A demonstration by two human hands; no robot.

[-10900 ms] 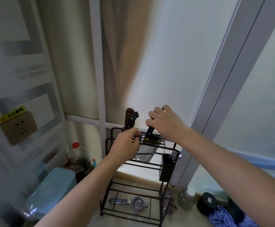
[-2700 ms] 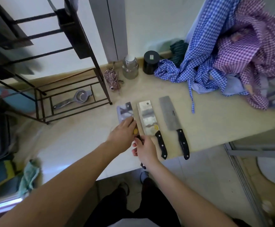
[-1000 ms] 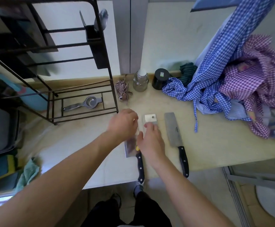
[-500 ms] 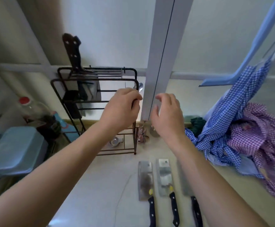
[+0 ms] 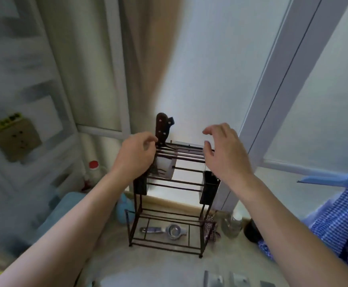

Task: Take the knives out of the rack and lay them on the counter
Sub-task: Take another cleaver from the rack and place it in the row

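Note:
A dark wire rack (image 5: 170, 184) stands on the pale counter (image 5: 148, 264) against the window. One knife with a brown riveted handle (image 5: 162, 129) stands upright in the rack's top left slots, its wide blade (image 5: 166, 169) hanging below the rails. My left hand (image 5: 135, 157) is at the top left rails, fingers curled beside the handle's base and closed on nothing. My right hand (image 5: 225, 154) hovers open over the rack's top right. Three cleaver blades (image 5: 213, 279) lie side by side on the counter at the bottom edge.
A metal squeezer (image 5: 169, 230) lies on the rack's bottom shelf; a black cup (image 5: 209, 187) hangs on its right side. A glass jar (image 5: 232, 224), a black jar (image 5: 252, 232) and checked cloths (image 5: 334, 224) sit to the right. A red-capped bottle (image 5: 93, 165) and a teal box (image 5: 65, 210) stand left.
The view tilted up from the counter to the rack. Both hands left the three laid knives and rose to the rack's top; my left hand moved over to the last knife's handle.

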